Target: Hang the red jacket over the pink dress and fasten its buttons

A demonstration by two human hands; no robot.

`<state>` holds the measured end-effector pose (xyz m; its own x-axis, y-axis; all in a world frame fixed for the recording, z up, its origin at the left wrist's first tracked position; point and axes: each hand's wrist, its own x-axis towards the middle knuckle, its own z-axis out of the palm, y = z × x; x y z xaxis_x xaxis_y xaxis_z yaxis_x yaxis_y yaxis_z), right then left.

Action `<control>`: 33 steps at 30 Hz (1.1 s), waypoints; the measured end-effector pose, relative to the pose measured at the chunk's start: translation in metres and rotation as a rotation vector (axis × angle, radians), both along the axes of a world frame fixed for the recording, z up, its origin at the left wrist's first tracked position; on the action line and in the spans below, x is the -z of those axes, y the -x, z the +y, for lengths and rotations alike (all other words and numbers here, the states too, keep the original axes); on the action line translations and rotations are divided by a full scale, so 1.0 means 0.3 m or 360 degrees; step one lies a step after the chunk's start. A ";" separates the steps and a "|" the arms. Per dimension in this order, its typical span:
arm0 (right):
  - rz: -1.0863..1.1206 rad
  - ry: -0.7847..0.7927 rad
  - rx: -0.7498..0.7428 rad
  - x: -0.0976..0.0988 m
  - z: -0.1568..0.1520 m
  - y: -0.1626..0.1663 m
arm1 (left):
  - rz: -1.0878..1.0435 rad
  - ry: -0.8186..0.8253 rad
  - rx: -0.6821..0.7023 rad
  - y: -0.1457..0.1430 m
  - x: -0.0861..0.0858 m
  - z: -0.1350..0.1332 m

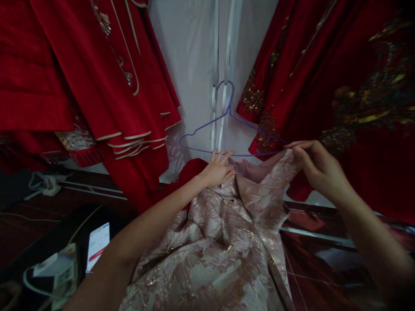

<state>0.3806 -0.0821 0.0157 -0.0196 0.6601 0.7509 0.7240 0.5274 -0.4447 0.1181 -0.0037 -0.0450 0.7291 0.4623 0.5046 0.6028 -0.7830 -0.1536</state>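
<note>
A shiny pinkish-beige patterned dress (214, 263) hangs in folds in front of me. Just above its neckline is a thin purple hanger (207, 125), hooked between white metal poles. At the top edge of the cloth, my left hand (218, 170) grips the dress, fingertips reaching up to the hanger's lower bar. Thumb and fingers of my right hand (313, 166) pinch the dress's shoulder by the right end of the hanger. That hanger end is partly hidden behind the fingers and cloth.
Red garments with pale trim (129, 108) hang at left, and red gold-embroidered garments (301, 77) at right. White metal poles (215, 43) stand against a pale wall. Lower left are a lit phone (98, 246), a white box-like item (61, 272) and cables.
</note>
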 end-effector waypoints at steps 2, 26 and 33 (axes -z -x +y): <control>-0.0025 -0.0180 0.0214 0.026 0.020 -0.089 | -0.0062 0.0025 -0.0049 -0.012 0.032 -0.005; -0.0182 -0.0449 0.0699 0.004 0.125 -0.157 | -0.0090 0.0134 0.0135 0.057 -0.009 -0.087; -0.0250 -0.0319 0.0624 -0.118 0.193 0.029 | -0.0219 0.0271 0.0209 -0.062 -0.012 -0.120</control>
